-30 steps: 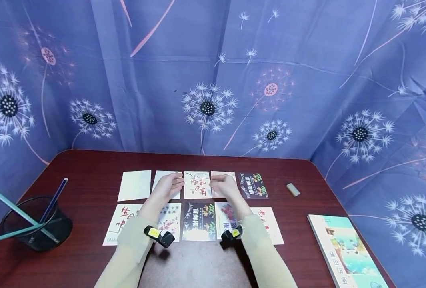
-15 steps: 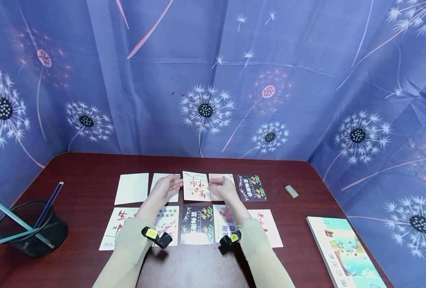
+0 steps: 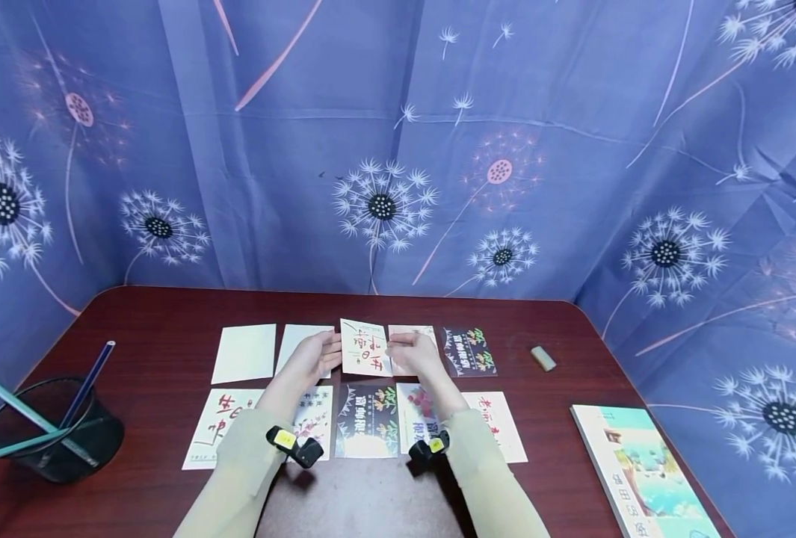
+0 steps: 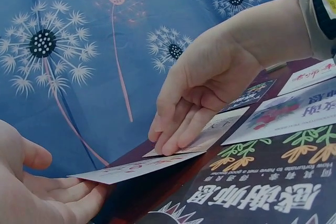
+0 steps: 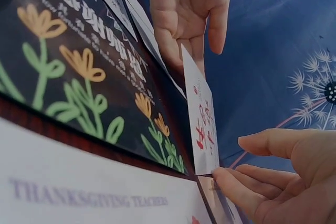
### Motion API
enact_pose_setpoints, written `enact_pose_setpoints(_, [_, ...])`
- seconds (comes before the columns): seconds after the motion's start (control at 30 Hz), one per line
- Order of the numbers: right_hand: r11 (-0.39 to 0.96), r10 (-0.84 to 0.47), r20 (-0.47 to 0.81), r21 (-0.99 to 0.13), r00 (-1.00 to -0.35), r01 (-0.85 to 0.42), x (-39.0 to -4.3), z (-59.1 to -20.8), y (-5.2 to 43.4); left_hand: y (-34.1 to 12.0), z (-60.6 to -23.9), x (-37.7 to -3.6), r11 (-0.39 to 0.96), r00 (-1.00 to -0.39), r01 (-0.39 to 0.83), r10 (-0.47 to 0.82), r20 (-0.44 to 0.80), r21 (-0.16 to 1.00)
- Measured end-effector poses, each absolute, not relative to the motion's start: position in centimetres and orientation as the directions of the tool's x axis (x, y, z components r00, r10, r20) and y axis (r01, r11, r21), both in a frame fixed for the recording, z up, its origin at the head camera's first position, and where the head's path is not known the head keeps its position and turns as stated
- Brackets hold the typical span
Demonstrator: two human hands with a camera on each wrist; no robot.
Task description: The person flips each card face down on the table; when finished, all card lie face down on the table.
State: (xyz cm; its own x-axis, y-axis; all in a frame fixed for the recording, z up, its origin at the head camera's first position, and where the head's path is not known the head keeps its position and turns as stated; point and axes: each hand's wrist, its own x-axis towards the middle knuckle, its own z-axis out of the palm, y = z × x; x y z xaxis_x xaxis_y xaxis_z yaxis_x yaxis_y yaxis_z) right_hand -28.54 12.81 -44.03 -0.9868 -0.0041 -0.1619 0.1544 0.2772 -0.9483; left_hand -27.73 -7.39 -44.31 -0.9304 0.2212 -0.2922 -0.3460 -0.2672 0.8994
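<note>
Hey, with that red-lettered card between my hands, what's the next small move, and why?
I'd probably bring the thumb of the right hand onto the edge of the red-lettered card, to steady it. Its left side is raised off the table by the left hand, yet the wrist views show both thumbs clear of it, so the hold looks light.

You stretch your left arm [image 3: 241, 467] and right arm [image 3: 486, 463] forward, left hand [image 3: 310, 357] and right hand [image 3: 418, 355] facing, fingers [image 4: 191, 127] relaxed.
</note>
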Motion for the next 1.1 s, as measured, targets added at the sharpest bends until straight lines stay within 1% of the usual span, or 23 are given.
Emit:
enact_pose_setpoints(0.13, [0.282,-0.024,-0.114,-0.954,-0.993,0.102,-28.4,-44.1,12.3,-7.4,-44.3,-27.8,-0.279,-0.931,-0.348,0.213,-0.296,0.895])
enact_pose_setpoints(0.33, [0.276,-0.158,-0.060,-0.961,-0.986,0.014,-27.9,-42.9,10.6,-7.5,-44.3,-27.7,-0.282,-0.931,-0.347,0.221,-0.292,0.894])
enact_pose_setpoints(0.53, [0.363,-0.203,-0.062,-0.932,-0.977,-0.016,-28.4,-41.9,9.2,-7.5,-44.3,-27.7,-0.286,-0.929,-0.347,0.234,-0.286,0.893])
enact_pose_setpoints(0.73, [0.399,-0.204,-0.096,-0.917,-0.974,0.007,-28.8,-41.6,8.4,-7.3,-44.3,-27.7,-0.296,-0.929,-0.347,0.241,-0.282,0.890])
enact_pose_setpoints(0.83, [0.400,-0.192,-0.101,-0.916,-0.976,0.016,-28.8,-41.7,8.2,-7.2,-44.2,-27.7,-0.323,-0.931,-0.347,0.235,-0.280,0.880])
enact_pose_setpoints(0.93, [0.399,-0.180,-0.081,-0.917,-0.980,0.003,-28.7,-41.6,8.2,-7.1,-43.8,-27.7,-0.353,-0.935,-0.337,0.235,-0.266,0.873])
enact_pose_setpoints(1.1, [0.379,-0.153,-0.011,-0.924,-0.988,-0.049,-28.4,-40.5,8.3,-7.0,-42.5,-27.5,-0.392,-0.947,-0.295,0.240,-0.213,0.871])
